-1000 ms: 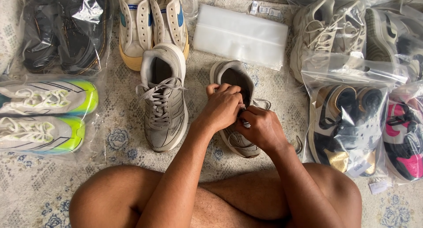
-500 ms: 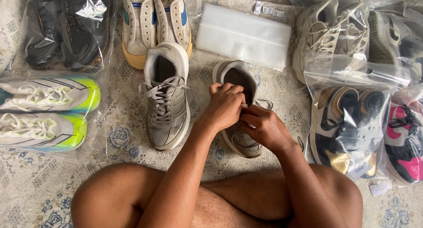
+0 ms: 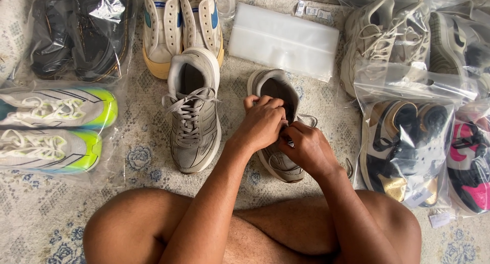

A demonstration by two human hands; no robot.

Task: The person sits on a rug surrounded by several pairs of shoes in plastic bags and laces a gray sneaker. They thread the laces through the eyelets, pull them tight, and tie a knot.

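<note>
We sit cross-legged on a pale patterned rug [image 3: 143, 157]. Left hand [image 3: 263, 122] and right hand [image 3: 306, 147] meet over the tongue of a grey mesh sneaker [image 3: 278, 164] lying on the rug just ahead of our knees. Both grips are closed, fingers pinched on its laces, which are mostly hidden under the hands. Its laced grey mate [image 3: 194, 116] stands just beside, to the left, not touching. Bagged yellow-green running shoes [image 3: 51, 129] lie well apart, far left.
</note>
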